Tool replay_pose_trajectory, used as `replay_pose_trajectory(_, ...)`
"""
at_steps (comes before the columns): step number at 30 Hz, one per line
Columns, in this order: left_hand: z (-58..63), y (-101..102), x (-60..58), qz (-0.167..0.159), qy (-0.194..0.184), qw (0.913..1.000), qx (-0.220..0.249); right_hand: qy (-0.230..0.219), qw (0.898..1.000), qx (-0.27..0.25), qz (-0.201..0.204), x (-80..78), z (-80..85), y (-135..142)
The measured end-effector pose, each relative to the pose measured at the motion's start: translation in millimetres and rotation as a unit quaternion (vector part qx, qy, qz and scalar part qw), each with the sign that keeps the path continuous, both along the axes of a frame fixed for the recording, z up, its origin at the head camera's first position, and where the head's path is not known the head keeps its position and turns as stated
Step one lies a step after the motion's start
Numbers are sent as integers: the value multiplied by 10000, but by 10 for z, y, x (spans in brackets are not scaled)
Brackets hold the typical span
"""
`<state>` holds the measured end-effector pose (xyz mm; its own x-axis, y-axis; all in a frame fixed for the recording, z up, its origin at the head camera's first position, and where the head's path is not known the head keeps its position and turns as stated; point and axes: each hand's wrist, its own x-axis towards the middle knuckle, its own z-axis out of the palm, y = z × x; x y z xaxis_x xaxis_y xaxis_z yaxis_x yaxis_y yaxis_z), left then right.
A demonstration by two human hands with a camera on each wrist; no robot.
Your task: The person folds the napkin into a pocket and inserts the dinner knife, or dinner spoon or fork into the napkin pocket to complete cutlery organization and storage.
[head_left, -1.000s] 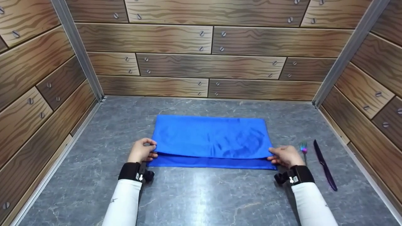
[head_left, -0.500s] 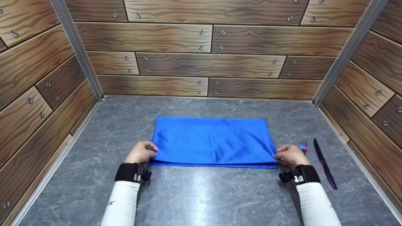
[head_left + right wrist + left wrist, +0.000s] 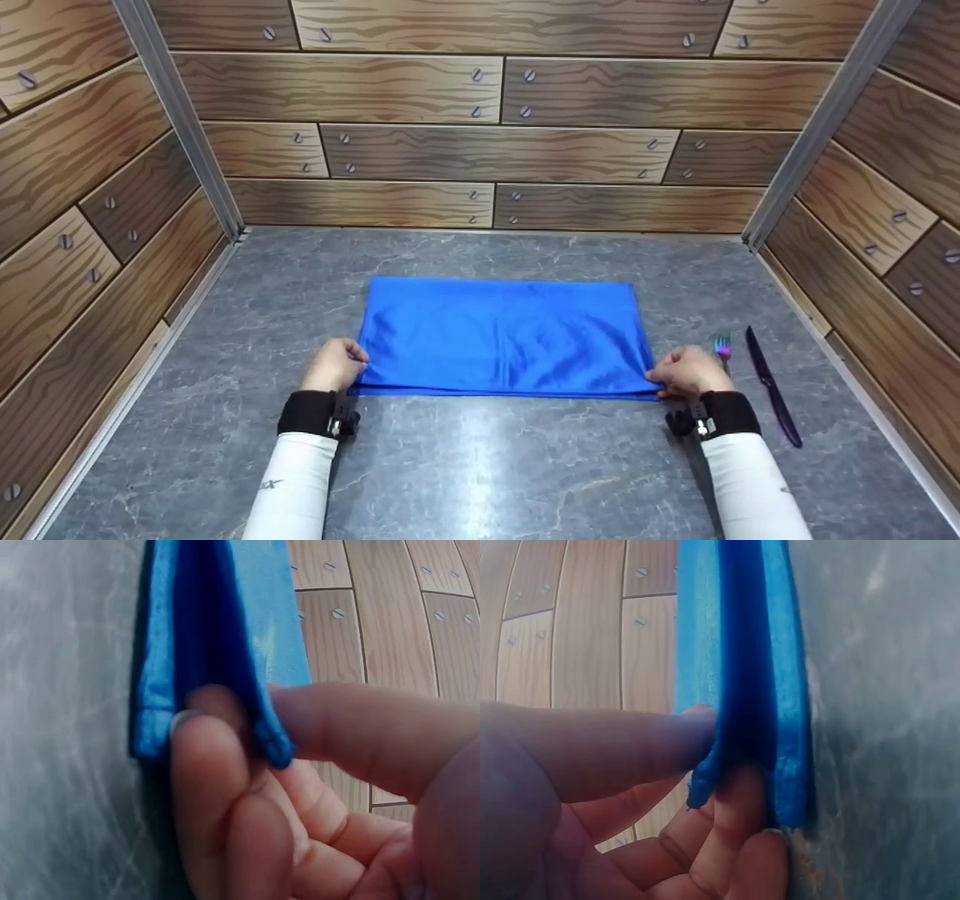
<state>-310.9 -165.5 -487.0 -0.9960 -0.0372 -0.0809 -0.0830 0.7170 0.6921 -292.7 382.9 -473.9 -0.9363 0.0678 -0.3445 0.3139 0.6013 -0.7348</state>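
Observation:
A shiny blue cloth [image 3: 502, 330], folded in two, lies on the grey table in the head view. Its upper layer almost covers the lower one, of which a thin strip shows at the near edge. At the near left corner my left hand [image 3: 334, 366] pinches the upper layer between thumb [image 3: 645, 739] and fingers. My right hand [image 3: 690, 371] pinches the upper layer's near right corner in the same way. Both wrist views show a narrow gap between the two hemmed layers, with fingertips inside it.
To the right of my right hand lie a rainbow-coloured fork [image 3: 722, 345], its handle partly hidden by the hand, and a dark purple knife [image 3: 772, 386]. Wood-patterned walls [image 3: 495, 150] enclose the grey marbled table [image 3: 450, 465] at the back and sides.
Both hands have brought the upper layer's near edge towards me and down, so the strip of lower layer in front has narrowed. In the last half second they have barely moved.

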Motion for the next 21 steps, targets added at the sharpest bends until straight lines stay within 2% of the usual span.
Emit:
replay_pose_trajectory(6, 22, 1, 14, 15, -90, 10000, 36, 108, 9961, 857, 167, -3, 11, 4)
replay_pose_trajectory(16, 13, 0, 26, -6, -44, 10000, -86, 247, 9932, 1070, 389, 12, 25, 3)
replay_pose_trajectory(21, 4, 0, 33, 10, -7, 10000, -82, 243, 9922, 1171, 343, 11, 29, 5)
